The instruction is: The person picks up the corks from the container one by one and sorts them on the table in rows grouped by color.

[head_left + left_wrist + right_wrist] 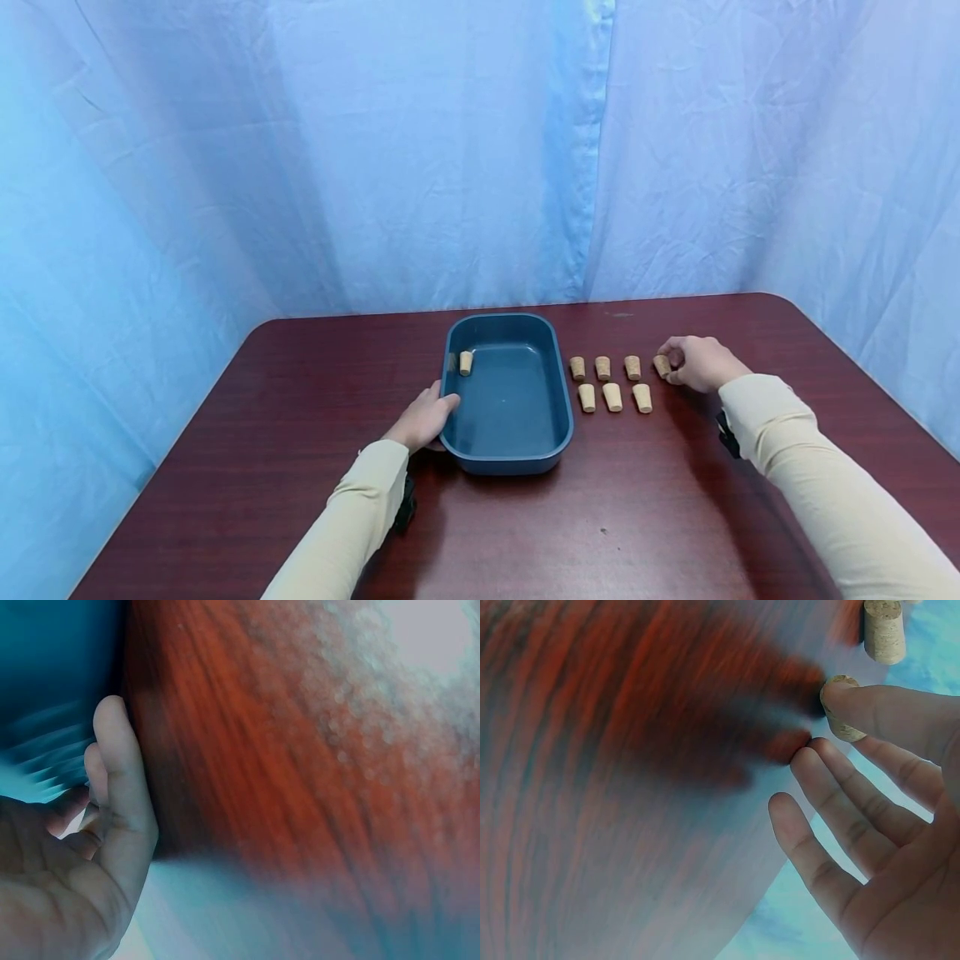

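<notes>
Right hand: the right hand pinches a small tapered tan cork stopper on the dark red wooden desk.
Left hand: the left hand, fingers relaxed, rests against the blue rectangular plastic tray.

Surface: dark reddish-brown wood-grain top with rounded far corners, glossy enough to carry soft reflections; it extends well beyond the right hand toward the far right corner and well to the left of the left hand.

Backdrop: pale blue cloth, creased and wrinkled, hung on all sides past the surface; a vertical seam where two panels meet falls beyond and between the two hands.

Light: even, diffuse, cool in tone; faint shadows only, close under each arm.

Floor, walls, windows: hidden by the cloth.
</notes>
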A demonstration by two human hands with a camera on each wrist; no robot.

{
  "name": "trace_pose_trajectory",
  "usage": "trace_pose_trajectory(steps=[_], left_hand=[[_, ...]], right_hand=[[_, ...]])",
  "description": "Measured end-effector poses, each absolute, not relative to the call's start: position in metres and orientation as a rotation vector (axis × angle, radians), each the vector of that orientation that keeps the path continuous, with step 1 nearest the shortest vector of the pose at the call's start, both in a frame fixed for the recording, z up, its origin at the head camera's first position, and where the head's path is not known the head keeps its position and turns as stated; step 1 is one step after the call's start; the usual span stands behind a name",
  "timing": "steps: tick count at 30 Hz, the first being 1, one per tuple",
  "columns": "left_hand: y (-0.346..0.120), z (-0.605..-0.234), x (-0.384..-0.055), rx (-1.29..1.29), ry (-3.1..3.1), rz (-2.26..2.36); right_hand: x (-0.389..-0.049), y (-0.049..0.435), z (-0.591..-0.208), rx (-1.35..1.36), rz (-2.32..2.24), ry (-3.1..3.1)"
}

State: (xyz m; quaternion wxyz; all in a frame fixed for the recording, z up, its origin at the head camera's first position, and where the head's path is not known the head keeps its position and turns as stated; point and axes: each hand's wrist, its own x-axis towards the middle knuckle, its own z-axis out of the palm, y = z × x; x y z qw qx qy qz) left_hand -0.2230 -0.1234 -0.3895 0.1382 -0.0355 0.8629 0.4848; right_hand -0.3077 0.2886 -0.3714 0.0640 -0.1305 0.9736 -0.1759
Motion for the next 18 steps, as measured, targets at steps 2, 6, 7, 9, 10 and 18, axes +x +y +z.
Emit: trace_pose_trajectory(steps=[2,6,7,9,10,18], left_hand=[[-0.1235,-0.3893,-0.2231,-0.102,2.495,1.401],[-0.1238,-0.3891,-0.2232,-0.111,2.496,1.395],[-0.1239,-0.3891,-0.2232,-0.114,2.496,1.395],[-0.1239,-0.3889,-0.2231,-0.120,2.496,1.395],[-0.1239,-0.3889,-0.2231,-0.121,2.495,1.396],[-0.1233,-0.3885,-0.2228,-0.115,2.488,1.403]], right_hand=[[-0.3080,0.2888,-0.3708,-0.385,-0.527,2.933],[-0.3081,0.2879,-0.3690,-0.361,-0.521,2.921],[-0.3082,0.2877,-0.3687,-0.356,-0.518,2.920],[-0.3083,0.2868,-0.3682,-0.346,-0.516,2.916],[-0.3082,0.2864,-0.3682,-0.341,-0.514,2.915],[-0.3074,0.2865,-0.3695,-0.341,-0.526,2.921]])
